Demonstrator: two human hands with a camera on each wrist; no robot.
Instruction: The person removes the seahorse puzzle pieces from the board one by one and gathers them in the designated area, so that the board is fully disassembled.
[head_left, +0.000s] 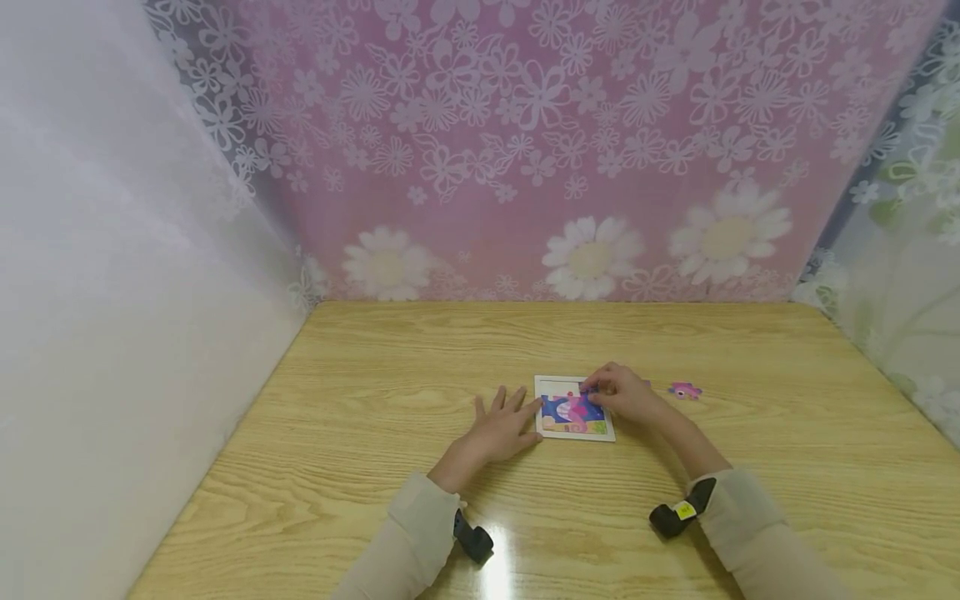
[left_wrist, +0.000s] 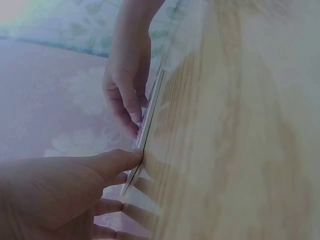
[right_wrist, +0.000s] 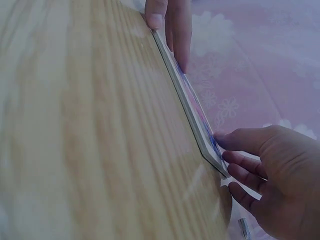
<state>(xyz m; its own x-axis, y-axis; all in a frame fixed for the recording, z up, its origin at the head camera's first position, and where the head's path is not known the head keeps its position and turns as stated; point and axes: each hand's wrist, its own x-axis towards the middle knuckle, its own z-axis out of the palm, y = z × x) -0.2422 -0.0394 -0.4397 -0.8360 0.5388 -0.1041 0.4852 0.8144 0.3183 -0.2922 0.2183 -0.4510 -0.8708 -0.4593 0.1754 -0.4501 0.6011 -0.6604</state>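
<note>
A square jigsaw puzzle with a white frame (head_left: 551,436) lies on the table, partly filled with blue, pink and sandy pieces; its upper left shows pale backing. My left hand (head_left: 501,432) spreads its fingers at the frame's left side, the thumb against the lower left corner and a fingertip on the left edge. At the upper right part, my right hand (head_left: 628,396) bends thumb and fingers down and pinches a dark blue puzzle piece (head_left: 583,387), mostly hidden by the fingertips. In the right wrist view, the right thumb (right_wrist: 235,139) presses at the puzzle's surface.
A loose pink puzzle piece (head_left: 686,390) with an eye printed on it lies to the right of the right hand. The wood-grain table (head_left: 390,358) meets a pink flowered curtain (head_left: 480,167) at its far edge. A pale wall (head_left: 135,250) stands on the left.
</note>
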